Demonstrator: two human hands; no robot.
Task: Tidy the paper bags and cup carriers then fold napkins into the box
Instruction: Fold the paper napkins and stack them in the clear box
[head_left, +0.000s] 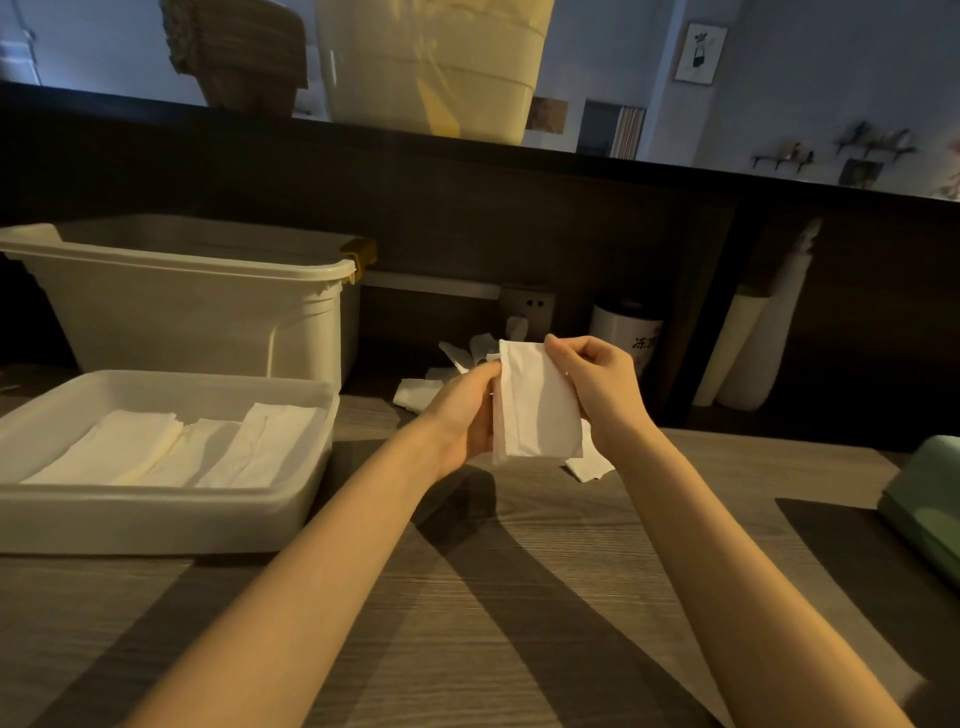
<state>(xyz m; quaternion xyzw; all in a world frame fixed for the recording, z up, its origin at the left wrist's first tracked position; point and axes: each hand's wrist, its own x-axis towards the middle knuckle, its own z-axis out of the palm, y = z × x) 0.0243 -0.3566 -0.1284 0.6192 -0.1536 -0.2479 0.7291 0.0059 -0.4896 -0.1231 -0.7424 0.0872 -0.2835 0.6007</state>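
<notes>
A: Both hands up! The left hand (470, 415) and right hand (597, 384) pinch the folded napkin (537, 410) by its side edges, above the tabletop (467, 597).

B: It looks featherlight, limp, tearable; edge grips suit it. The box (171, 519) sits left.

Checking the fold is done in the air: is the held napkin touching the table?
Apart. The head view shows the napkin held up by both hands, its shadow falling separately on the table below.
</notes>
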